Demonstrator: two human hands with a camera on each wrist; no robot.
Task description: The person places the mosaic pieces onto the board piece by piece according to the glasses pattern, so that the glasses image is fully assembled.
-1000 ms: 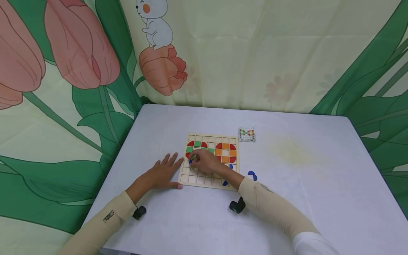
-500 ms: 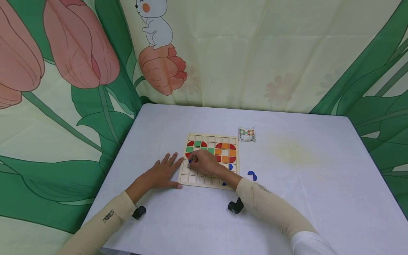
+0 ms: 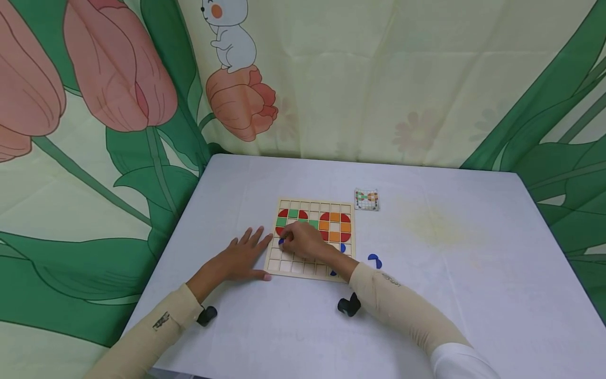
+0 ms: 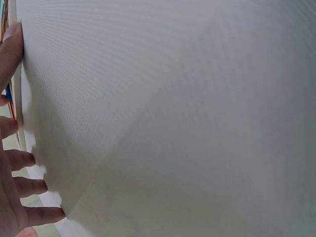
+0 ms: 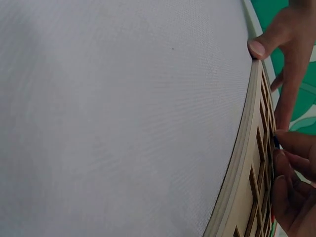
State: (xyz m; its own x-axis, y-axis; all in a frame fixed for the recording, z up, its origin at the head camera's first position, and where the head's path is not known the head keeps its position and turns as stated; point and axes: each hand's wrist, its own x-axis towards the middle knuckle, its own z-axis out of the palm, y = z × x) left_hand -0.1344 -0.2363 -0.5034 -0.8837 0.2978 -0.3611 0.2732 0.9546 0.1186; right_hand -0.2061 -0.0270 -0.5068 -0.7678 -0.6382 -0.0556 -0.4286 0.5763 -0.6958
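A wooden grid board (image 3: 303,269) lies on the table, with red, green and orange pieces set in its upper cells. My right hand (image 3: 305,241) reaches over its left part and pinches a small blue piece (image 3: 281,241) at a cell near the left edge. The right wrist view shows that blue piece (image 5: 276,142) between thumb and fingertips, low over the grid. Spread out beside the board, my left hand (image 3: 241,258) rests on the table, its thumb at the board's front left corner. Another blue piece (image 3: 343,247) sits on the board's right side.
Two blue rounded pieces (image 3: 375,260) lie on the white table right of the board. A small pattern card (image 3: 366,200) lies beyond its top right corner. One more blue piece (image 3: 333,273) shows on the board's front, partly behind my right wrist.
My right hand stays at the same cell while the blue piece shifts slightly under its fingertips. The right forearm moves a little to the left. The left hand keeps still.
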